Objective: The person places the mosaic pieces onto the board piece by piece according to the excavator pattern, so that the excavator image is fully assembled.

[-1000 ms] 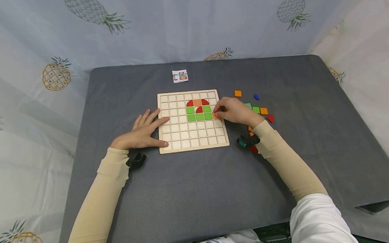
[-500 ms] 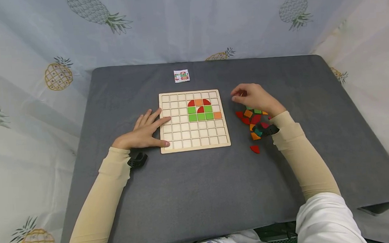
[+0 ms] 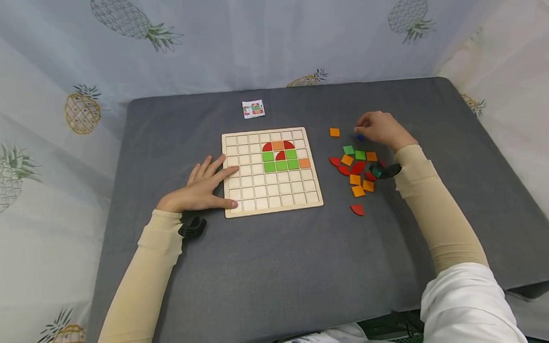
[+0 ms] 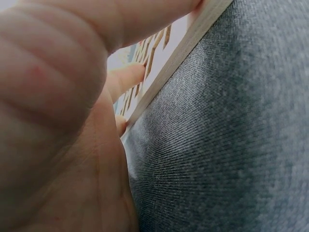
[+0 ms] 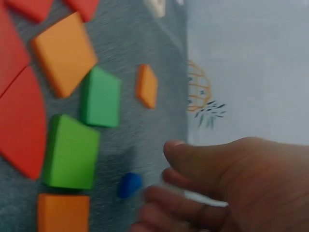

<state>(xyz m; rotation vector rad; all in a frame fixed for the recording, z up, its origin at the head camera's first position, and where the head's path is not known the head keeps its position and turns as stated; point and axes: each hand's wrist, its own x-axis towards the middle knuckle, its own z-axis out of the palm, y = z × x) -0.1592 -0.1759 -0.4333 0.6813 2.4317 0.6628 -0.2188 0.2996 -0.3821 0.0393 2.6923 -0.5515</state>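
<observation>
A pale wooden grid board (image 3: 260, 193) lies mid-table, with red, orange and green tiles set in its upper right cells. My left hand (image 3: 201, 190) rests spread along the board's left edge, thumb and fingertips on the rim. In the left wrist view the thumb crosses close over the board's side (image 4: 181, 53). At the right, my right hand (image 3: 384, 128) hovers beside a small blue piece (image 5: 129, 185) on the cloth. Its bent fingers (image 5: 169, 203) and thumb stand apart, with nothing seen between them.
Loose red, green (image 3: 360, 155) and orange tiles lie in a cluster right of the board. One orange square (image 3: 334, 132) lies above it, a red quarter-round (image 3: 358, 210) below. A small printed card (image 3: 253, 109) lies behind the board on the grey tablecloth (image 3: 261, 276).
My right hand has left an orange square in the board's right-hand cells and moved right, past the loose orange square, to the blue piece. My left hand stays at the board's edge.
</observation>
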